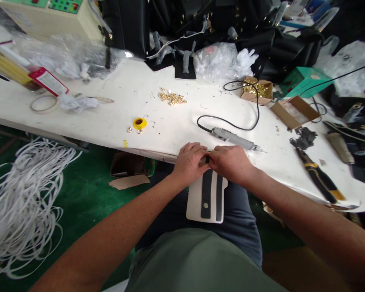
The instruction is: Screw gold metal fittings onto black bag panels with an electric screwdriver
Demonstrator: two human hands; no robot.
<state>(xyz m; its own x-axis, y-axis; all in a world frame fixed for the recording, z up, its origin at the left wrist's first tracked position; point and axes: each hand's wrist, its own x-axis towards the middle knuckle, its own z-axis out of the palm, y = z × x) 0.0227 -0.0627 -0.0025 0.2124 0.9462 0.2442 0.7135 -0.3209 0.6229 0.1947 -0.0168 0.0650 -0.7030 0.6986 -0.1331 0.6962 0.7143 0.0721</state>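
Note:
A pale flat panel (194,202) with rounded corners lies over my lap, its upper end at the table edge. Two dark strips run along it; the left dark strap (206,190) has a round metal snap near its lower end. My left hand (189,163) grips the panel's upper end, thumb pressed near the strap. My right hand (231,163) is closed beside it, fingertips pinching the strap's upper end. What lies between the fingertips is mostly hidden. Just beyond the hands rests a grey corded rotary tool (234,138).
Small gold fittings (172,97) lie on the white table (109,121) near a yellow ring (139,123). Pliers (318,176) and a small open box (295,112) are to the right. Black bags (124,28) fill the back. White cord (27,202) is heaped on the left.

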